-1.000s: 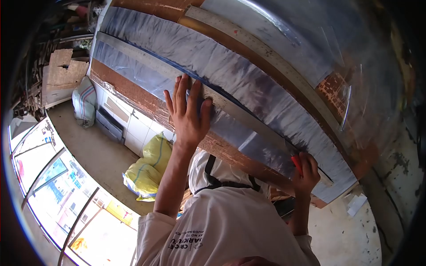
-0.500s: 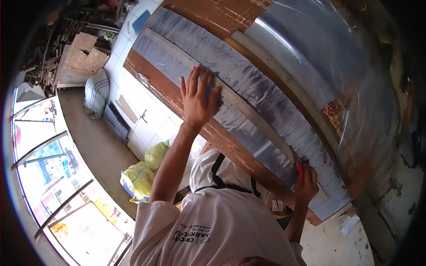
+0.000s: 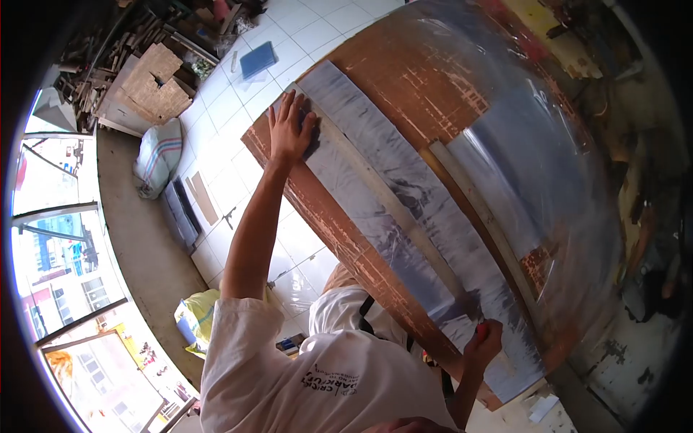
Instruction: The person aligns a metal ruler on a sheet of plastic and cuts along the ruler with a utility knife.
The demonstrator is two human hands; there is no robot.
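A long pale straight strip (image 3: 393, 204) lies along a grey marbled sheet (image 3: 426, 195) on a worn brown board. My left hand (image 3: 290, 132) rests near the strip's far end with its fingers spread, pressing on the sheet and strip. Near the strip's other end, my right hand (image 3: 484, 345) is closed round a small red-handled tool (image 3: 481, 330). The tool's tip is too small and dark to make out.
Beyond the marbled sheet, a second pale bar (image 3: 480, 198) lies beside a glossy clear film (image 3: 505, 173). White and yellow sacks (image 3: 159, 155) stand on the floor at left. Scrap wood (image 3: 155, 83) is piled at the upper left.
My left hand has slid along the strip to its far end and stays spread. My right hand, still round the red tool, shows lower in view. The camera view has turned.
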